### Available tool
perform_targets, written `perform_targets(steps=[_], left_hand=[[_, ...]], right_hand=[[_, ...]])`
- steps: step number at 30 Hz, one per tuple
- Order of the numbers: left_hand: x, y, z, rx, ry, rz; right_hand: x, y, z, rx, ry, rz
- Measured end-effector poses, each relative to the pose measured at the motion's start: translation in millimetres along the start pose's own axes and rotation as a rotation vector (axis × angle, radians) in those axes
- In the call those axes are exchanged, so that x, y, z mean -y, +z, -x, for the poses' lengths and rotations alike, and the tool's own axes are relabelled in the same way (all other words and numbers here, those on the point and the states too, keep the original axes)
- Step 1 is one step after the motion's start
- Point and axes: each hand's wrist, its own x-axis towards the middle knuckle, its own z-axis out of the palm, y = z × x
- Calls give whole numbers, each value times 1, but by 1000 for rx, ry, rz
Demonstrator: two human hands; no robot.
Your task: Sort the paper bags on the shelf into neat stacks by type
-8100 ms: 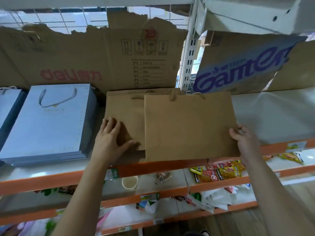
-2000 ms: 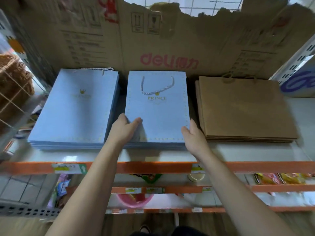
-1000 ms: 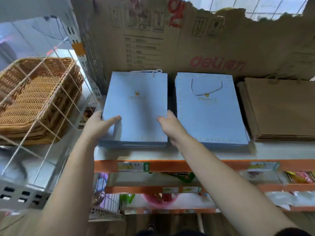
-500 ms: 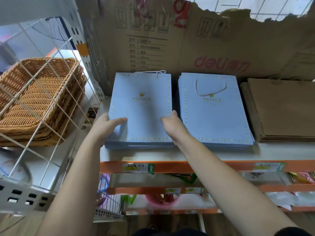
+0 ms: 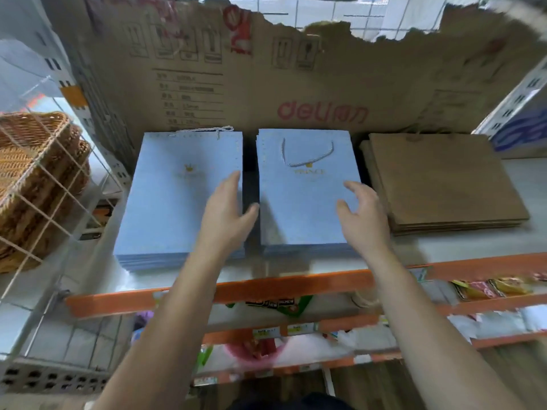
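Three flat stacks lie side by side on the shelf [image 5: 444,250]. The left light-blue bag stack [image 5: 171,202] and the middle light-blue bag stack [image 5: 299,202] carry a gold crown print and white cord handles. A brown paper bag stack [image 5: 444,182] lies at the right. My left hand [image 5: 228,214] hovers with straight fingers over the gap between the two blue stacks. My right hand [image 5: 361,214] hovers with loosely spread fingers over the right edge of the middle blue stack. Neither hand holds anything.
A torn cardboard sheet [image 5: 296,84] stands behind the stacks. Wicker baskets [image 5: 32,179] sit behind a white wire grid [image 5: 59,179] at the left. The orange shelf edge [image 5: 236,291] runs below, with snack packets [image 5: 488,288] on lower shelves.
Both hands have left the sides of the left blue stack and shifted right; they now hover around the middle blue stack. The view has swung right as well.
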Motion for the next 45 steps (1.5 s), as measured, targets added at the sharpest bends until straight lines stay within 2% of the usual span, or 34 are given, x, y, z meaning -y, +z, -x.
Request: perform_targets(steps=[4, 9, 12, 16, 19, 24, 27, 33, 38, 42, 45], left_hand=[[-24, 32, 7, 66, -36, 76], [-26, 56, 15, 217, -363, 127], [-30, 68, 20, 187, -469, 213], [-32, 75, 19, 134, -488, 253], [-31, 78, 20, 99, -498, 244], [-38, 78, 20, 77, -462, 230], [-40, 75, 21, 66, -426, 129], [-40, 78, 29, -79, -225, -53], [-43, 77, 46, -103, -120, -213], [-50, 68, 67, -84, -32, -260], [-51, 72, 94, -66, -1, -360]], right_hand=[[-39, -25, -2, 129, 211, -37], [-57, -28, 9, 239, 295, -329], [-65, -23, 7, 299, 345, -422], [-73, -27, -2, 402, 220, -186], [-74, -30, -6, 436, 151, -154], [-76, -29, -10, 440, 125, -173], [-78, -30, -13, 437, 116, -194], [-83, -42, -11, 466, 69, -183], [-82, -61, 0, 435, 39, -188], [-83, -72, 19, 416, -35, -36], [-91, -77, 49, 366, -98, 180]])
